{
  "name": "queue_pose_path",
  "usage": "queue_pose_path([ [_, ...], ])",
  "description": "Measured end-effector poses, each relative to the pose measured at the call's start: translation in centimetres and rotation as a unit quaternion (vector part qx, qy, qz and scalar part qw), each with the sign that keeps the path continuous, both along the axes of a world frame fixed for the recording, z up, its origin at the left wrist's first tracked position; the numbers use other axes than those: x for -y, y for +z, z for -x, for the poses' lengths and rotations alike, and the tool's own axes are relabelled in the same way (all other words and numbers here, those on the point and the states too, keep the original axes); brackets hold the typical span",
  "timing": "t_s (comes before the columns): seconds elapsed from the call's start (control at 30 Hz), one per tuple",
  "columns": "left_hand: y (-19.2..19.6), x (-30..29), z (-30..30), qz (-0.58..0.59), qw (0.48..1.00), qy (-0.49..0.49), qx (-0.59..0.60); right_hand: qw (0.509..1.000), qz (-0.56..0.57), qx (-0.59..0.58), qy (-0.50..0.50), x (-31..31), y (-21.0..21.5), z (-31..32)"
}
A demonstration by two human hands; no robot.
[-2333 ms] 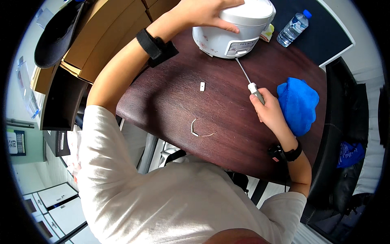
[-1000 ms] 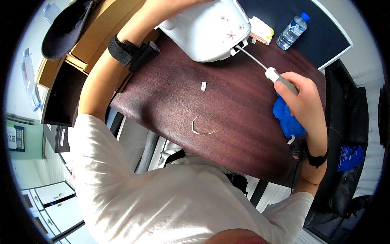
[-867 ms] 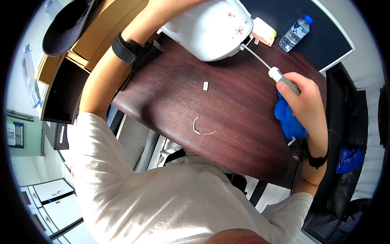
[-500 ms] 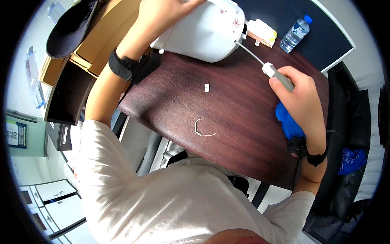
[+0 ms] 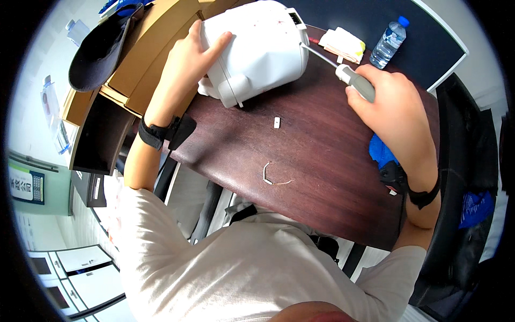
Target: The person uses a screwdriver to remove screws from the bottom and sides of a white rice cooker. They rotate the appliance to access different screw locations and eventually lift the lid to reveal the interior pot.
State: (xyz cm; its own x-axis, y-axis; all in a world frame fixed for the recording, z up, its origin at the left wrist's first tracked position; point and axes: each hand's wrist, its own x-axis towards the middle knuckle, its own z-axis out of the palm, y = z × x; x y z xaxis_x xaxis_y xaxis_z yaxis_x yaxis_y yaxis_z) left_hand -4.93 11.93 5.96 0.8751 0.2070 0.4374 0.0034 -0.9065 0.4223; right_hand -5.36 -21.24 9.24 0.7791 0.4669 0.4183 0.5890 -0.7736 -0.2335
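Note:
A white rounded appliance point(image 5: 268, 51), seemingly a rice cooker, is tipped over on the far side of the dark wooden table. My left hand point(image 5: 190, 59) grips its left end, thumb spread over the casing. In my right hand point(image 5: 394, 94) is a screwdriver point(image 5: 355, 83) with a grey and white handle. Its shaft points left, and the tip meets the appliance's right edge; whether it sits in a screw is too small to tell. Nearer me on the table lie a small white block point(image 5: 277, 123) and a thin bent wire with a pale sleeve point(image 5: 266, 179).
Behind the appliance are a folded cloth point(image 5: 343, 44) and a water bottle point(image 5: 389, 43), near a dark partition point(image 5: 365, 19). Cardboard boxes point(image 5: 153, 59) and a dark cap point(image 5: 99, 56) stand at the left. A blue cloth point(image 5: 381, 150) lies beneath my right forearm.
The appliance has turned and tilted, bringing its left end nearer me. My left hand has come down from its top to its left side. The screwdriver has shifted slightly left with it.

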Motion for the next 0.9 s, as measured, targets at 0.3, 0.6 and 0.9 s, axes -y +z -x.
queue_pose_path([
  [0.3,1.9,0.4,0.7,-0.154,0.986,0.042,-0.054,0.981,0.11,0.154,0.029,-1.2,1.3,0.0],
  [0.6,1.1,-1.9,-5.7,-0.249,0.961,-0.114,0.024,0.997,-0.031,0.077,-0.008,-3.5,4.8,-1.8],
  [0.9,2.8,-1.0,-5.9,-0.19,0.967,-0.115,-0.126,0.979,-0.186,0.05,0.07,-5.2,4.7,-3.6],
])
